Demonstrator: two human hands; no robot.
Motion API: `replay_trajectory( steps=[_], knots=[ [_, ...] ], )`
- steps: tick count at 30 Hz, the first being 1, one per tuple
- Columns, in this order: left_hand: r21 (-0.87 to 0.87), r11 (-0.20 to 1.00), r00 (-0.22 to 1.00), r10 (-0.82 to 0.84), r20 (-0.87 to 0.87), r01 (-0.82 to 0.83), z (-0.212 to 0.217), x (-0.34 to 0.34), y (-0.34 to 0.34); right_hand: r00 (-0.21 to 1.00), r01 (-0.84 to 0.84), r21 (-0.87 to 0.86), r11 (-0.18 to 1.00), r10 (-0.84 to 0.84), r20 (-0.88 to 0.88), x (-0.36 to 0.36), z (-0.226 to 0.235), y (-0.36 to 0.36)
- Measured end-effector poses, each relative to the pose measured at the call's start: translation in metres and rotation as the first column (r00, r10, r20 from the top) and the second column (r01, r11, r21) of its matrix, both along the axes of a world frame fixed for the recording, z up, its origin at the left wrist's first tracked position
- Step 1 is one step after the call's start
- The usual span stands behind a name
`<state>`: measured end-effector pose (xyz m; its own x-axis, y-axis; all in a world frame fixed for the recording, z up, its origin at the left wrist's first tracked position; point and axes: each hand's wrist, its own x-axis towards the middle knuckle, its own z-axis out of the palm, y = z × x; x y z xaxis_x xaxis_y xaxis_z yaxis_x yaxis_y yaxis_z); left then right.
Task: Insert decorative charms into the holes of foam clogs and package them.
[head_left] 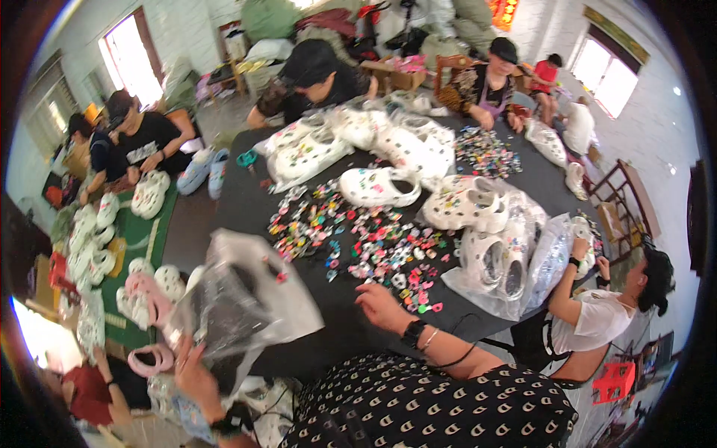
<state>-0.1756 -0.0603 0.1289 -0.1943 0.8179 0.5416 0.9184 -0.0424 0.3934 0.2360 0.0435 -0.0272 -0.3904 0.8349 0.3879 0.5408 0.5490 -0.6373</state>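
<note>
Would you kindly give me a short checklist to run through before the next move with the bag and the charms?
1. Left hand grips the clear plastic bag: ok, the bag is lifted off the table.
2. Bag mouth open: cannot tell, the plastic is crumpled.
3. Right hand free: ok, it rests open on the black table, holding nothing.
4. Charms within reach: ok, the scattered pile lies just beyond the right hand.
5. White clogs near: ok, one lies behind the charms.
6. Neighbour's hands clear of the pile: ok, the person on the right handles another bag.
</note>
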Motion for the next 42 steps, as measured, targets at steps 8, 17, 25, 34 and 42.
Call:
replay_trajectory(
  steps=[8,17,25,34,42],
  knots=[
    [-0.14,0.786,0.784,-0.615,-0.083,0.602,-0.094,0.085,0.086,0.947,0.189,-0.528,0.828,-0.296,-0.126,0.022,-0.01,-0.033],
    [-0.185,0.82,0.822,-0.563,-0.087,0.542,-0.106,0.09,0.071,0.85,0.195,-0.734,0.65,-0.486,-0.204,0.033,-0.004,-0.044],
    [-0.352,0.757,0.827,-0.553,0.104,0.551,-0.084,0.094,0.07,0.999,0.048,-0.477,0.878,-0.049,0.01,-0.003,0.018,-0.008],
    [-0.338,0.897,0.932,-0.178,0.317,0.286,-0.095,0.058,0.055,0.978,-0.196,0.014,0.981,0.194,0.08,-0.036,0.05,0.022],
    [-0.347,0.922,0.959,-0.074,0.272,0.17,-0.114,0.042,0.046,0.884,-0.192,0.238,0.952,0.062,0.464,-0.068,0.036,0.035]
  ],
)
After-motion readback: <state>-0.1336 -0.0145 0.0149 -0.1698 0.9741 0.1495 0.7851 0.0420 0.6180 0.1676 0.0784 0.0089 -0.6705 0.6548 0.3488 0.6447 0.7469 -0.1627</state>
